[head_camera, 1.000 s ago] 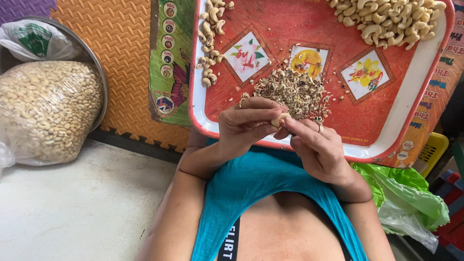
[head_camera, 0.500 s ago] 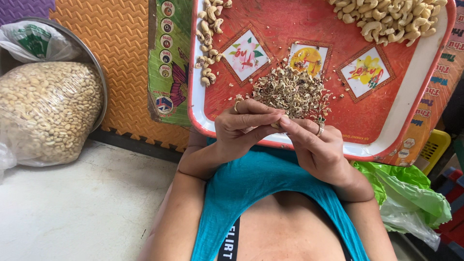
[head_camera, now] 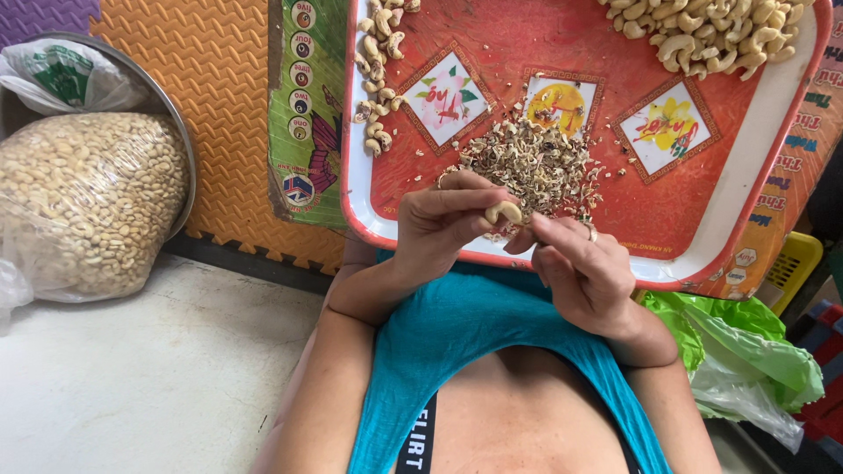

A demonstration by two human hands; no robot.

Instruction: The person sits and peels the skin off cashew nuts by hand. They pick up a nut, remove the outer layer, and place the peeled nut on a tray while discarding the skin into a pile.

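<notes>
Both my forearms rise from the lower frame and converge at centre, elbows bent, wrists close together. My left hand (head_camera: 443,224) is curled, knuckles up, thumb and forefinger pinched together at the tips. My right hand (head_camera: 584,272) sits just beside it and slightly lower, palm turned inward, forefinger extended toward the left fingertips, remaining fingers loosely folded. A ring shows on one right finger. Fingertips of both hands nearly meet. Both wrists are slightly flexed; upper arms out of view.
</notes>
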